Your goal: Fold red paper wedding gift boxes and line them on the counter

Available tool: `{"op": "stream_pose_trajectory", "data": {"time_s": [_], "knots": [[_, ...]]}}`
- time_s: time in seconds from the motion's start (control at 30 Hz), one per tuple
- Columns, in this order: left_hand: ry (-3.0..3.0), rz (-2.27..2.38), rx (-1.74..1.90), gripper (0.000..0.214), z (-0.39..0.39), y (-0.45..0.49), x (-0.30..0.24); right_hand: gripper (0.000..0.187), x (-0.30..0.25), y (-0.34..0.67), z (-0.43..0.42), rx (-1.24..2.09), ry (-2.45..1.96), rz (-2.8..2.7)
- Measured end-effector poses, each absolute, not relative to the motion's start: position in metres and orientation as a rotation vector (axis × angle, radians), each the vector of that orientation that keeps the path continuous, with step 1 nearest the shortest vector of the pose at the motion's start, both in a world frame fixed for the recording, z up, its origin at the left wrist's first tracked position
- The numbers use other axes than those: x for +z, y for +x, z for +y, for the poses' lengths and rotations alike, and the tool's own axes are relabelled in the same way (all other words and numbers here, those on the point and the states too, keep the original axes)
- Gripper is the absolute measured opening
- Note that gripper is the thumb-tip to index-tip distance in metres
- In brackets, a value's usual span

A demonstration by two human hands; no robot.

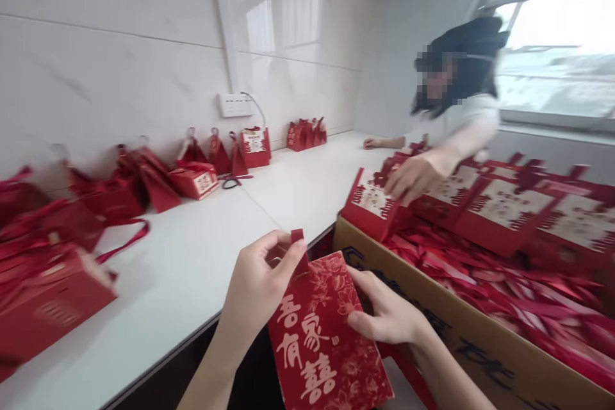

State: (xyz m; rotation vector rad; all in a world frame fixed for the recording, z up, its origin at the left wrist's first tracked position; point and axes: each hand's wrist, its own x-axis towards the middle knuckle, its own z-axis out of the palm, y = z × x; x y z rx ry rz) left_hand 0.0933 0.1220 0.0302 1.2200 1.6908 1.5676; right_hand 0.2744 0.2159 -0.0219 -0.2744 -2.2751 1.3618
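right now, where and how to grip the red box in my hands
Probably grip the red box by its long right edge, from the right, thumb in front, fingers behind: its face is flat, and that edge meets the right hand. The left hand pinches the top tab.

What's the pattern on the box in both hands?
On the red box, pinkish flowers and cream characters; head view.

Bright daylight, washed-out window (555, 57) at upper right, glare on upper-centre wall (288, 9), motion-blurred co-worker (478, 118) at right.
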Motion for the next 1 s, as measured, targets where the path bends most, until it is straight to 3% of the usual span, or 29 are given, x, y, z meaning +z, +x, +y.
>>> {"op": "stream_pose_trajectory", "data": {"time_s": [0.27,0.47,0.63,0.7,0.83,1.0], "knots": [[1.316,1.462,1.493,0.032,0.164,0.130,0.024,0.048,-0.018,0.322,0.217,1.149,-0.575,-2.156],[1.431,1.374,1.488,0.031,0.199,0.145,0.038,0.071,-0.022,0.351,0.218,1.139,-0.777,-2.082],[1.320,1.115,1.395,0.043,0.226,0.154,0.042,0.069,-0.035,0.375,0.218,1.172,-0.960,-1.786],[1.219,0.986,1.427,0.053,0.230,0.157,0.031,0.062,-0.039,0.381,0.219,1.228,-1.011,-1.481],[1.322,0.884,1.426,0.062,0.221,0.173,-0.002,0.031,-0.041,0.385,0.228,1.394,-0.871,-0.820],[1.929,0.964,1.328,0.067,0.205,0.211,-0.025,0.023,-0.043,0.381,0.232,1.697,-0.569,-0.557]]}}
